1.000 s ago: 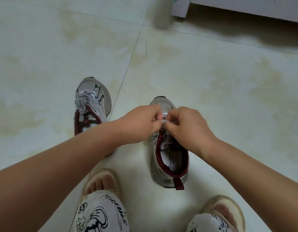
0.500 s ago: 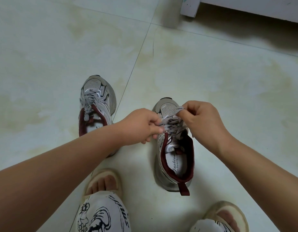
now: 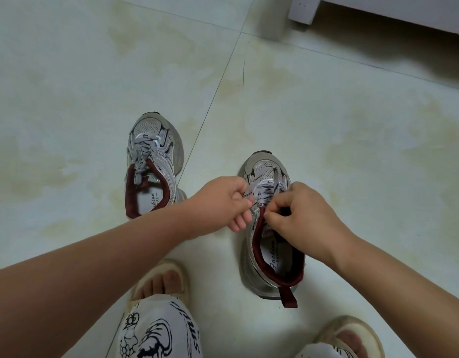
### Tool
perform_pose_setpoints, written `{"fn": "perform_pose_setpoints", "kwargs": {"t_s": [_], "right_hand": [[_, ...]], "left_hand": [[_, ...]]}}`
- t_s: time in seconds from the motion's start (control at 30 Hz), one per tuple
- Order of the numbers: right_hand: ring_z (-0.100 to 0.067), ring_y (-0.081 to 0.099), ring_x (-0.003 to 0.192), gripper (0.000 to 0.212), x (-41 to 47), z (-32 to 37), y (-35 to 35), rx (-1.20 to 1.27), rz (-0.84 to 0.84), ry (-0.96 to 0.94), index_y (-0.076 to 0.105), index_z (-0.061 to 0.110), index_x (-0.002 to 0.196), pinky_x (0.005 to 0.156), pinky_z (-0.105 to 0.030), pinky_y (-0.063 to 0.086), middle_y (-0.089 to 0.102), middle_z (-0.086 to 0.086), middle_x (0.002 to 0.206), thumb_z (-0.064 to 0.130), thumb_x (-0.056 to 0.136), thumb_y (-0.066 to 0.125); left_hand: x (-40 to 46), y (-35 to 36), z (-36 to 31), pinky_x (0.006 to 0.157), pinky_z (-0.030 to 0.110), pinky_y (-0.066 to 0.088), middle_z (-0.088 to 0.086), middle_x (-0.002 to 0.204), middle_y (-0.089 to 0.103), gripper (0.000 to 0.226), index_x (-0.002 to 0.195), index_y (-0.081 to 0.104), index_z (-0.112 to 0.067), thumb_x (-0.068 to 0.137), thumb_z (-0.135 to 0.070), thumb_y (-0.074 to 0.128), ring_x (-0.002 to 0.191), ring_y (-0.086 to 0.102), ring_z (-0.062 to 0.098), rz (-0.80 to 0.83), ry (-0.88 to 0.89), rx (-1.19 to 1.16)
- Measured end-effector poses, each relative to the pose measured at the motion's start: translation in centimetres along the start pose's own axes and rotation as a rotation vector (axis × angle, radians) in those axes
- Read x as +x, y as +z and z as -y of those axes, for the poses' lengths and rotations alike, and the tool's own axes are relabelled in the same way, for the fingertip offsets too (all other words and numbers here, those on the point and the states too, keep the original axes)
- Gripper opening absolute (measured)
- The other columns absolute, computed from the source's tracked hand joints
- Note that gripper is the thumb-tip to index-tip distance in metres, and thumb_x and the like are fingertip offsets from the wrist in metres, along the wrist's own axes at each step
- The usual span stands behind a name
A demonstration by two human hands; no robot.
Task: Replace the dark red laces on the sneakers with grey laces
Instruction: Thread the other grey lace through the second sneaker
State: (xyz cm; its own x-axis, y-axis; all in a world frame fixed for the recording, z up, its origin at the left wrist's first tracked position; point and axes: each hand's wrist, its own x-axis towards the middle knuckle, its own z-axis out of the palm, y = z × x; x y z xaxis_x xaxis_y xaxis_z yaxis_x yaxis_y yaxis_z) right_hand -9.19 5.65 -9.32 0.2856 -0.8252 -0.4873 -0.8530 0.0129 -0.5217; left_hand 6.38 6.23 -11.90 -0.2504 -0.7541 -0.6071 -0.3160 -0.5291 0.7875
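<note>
Two sneakers stand on the tiled floor, the left sneaker already laced grey, then the left hand pinching one end of the grey lace over the right sneaker, and the right hand pinching the other end.

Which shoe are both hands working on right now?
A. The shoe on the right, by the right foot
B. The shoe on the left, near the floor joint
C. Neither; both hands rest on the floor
A: the left hand and right hand both pinch the grey lace on the right shoe; the left shoe lies untouched.
</note>
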Motion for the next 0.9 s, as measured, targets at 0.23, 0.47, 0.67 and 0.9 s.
{"fn": "perform_pose_setpoints", "kwargs": {"t_s": [0.23,0.47,0.67,0.9], "right_hand": [[-0.019,0.048,0.098,0.012,0.1,-0.4,0.4,-0.033,0.012,-0.004,0.070,0.028,0.084,0.088,-0.036,0.042,0.041,0.003,0.090,0.019,0.081,0.061],[-0.020,0.048,0.097,0.011,0.4,-0.5,0.6,-0.024,0.009,-0.007,0.070,0.027,0.082,0.086,-0.035,0.043,0.037,0.007,0.083,0.020,0.081,0.062],[-0.019,0.049,0.092,0.005,0.6,-0.7,0.9,0.005,-0.009,-0.012,0.070,0.026,0.080,0.081,-0.031,0.043,0.037,0.006,0.083,0.023,0.079,0.067],[-0.018,0.047,0.092,0.008,0.8,-1.2,1.5,0.035,-0.036,-0.034,0.072,0.021,0.083,0.075,-0.027,0.039,0.041,0.000,0.090,0.027,0.080,0.069]], "left_hand": [[0.1,0.6,0.3,0.057,0.023,0.053,-0.001,0.061,0.063,0.016,0.079,0.055,-0.005,0.093,-0.011,0.052,0.049,0.058,0.004,-0.121,0.032,0.114],[0.1,1.0,0.5,0.071,0.038,0.053,-0.004,0.065,0.066,0.016,0.085,0.061,-0.002,0.090,-0.017,0.057,0.064,0.059,0.011,-0.238,0.046,0.186],[-0.1,1.4,-0.1,0.073,0.037,0.047,0.007,0.078,0.066,0.017,0.082,0.059,-0.008,0.090,-0.023,0.054,0.076,0.059,0.026,-0.308,0.180,0.634],[0.2,1.6,0.7,0.060,0.028,0.045,-0.005,0.051,0.048,0.025,0.059,0.056,-0.012,0.079,-0.010,0.070,0.057,0.047,0.014,-0.247,-0.015,0.045]]}}
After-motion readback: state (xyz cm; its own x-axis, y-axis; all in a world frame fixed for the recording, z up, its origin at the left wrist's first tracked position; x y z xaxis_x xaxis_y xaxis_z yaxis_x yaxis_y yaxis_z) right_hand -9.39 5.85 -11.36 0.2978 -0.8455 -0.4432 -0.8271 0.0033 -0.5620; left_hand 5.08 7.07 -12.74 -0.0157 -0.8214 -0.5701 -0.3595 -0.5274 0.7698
